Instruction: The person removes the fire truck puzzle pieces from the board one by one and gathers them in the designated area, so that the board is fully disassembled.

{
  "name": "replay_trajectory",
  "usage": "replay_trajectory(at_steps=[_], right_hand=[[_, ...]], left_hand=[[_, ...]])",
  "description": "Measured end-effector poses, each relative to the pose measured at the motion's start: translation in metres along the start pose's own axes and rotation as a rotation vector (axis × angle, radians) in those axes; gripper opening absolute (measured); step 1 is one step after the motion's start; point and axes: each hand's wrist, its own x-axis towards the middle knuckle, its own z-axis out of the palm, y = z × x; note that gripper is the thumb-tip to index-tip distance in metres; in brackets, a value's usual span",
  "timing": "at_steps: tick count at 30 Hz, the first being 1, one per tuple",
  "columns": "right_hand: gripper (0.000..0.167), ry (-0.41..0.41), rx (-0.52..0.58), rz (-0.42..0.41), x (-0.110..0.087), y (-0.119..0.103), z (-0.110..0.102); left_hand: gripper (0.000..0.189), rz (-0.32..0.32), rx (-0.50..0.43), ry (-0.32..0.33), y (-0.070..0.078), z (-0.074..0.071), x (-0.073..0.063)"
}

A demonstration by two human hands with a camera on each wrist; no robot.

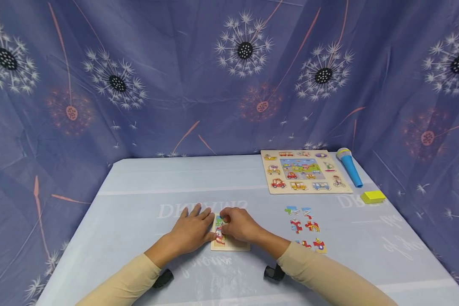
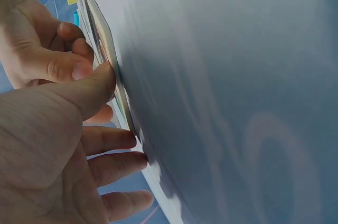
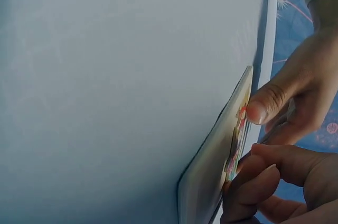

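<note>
A small wooden puzzle board lies on the table between the two hands, with brightly coloured puzzle pieces filling its left side. My left hand is spread at the board's left edge, its thumb on the near-left part of the picture and its other fingers stretched out on the far side. Over the board, my right hand has its thumb and fingers bent close together at a green-and-blue puzzle piece in the upper left. The fingers cover most of that piece.
Several loose puzzle pieces lie right of the right hand, some partly behind the sleeve. Farther back are a larger wooden vehicle puzzle, a blue toy microphone and a yellow block. A patterned curtain hangs behind the table.
</note>
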Motion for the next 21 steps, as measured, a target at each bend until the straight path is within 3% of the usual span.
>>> replay_trajectory(at_steps=[11,21], right_hand=[[0.038,0.016,0.041,-0.023,0.0038,0.0052,0.0016],[0.028,0.002,-0.008,-0.021,0.0036,0.0022,0.0026]], left_hand=[[0.065,0.004,-0.002,0.004,-0.0012,0.0012,0.0005],[0.065,-0.001,0.006,0.005,-0.0009,0.0008,-0.0013]])
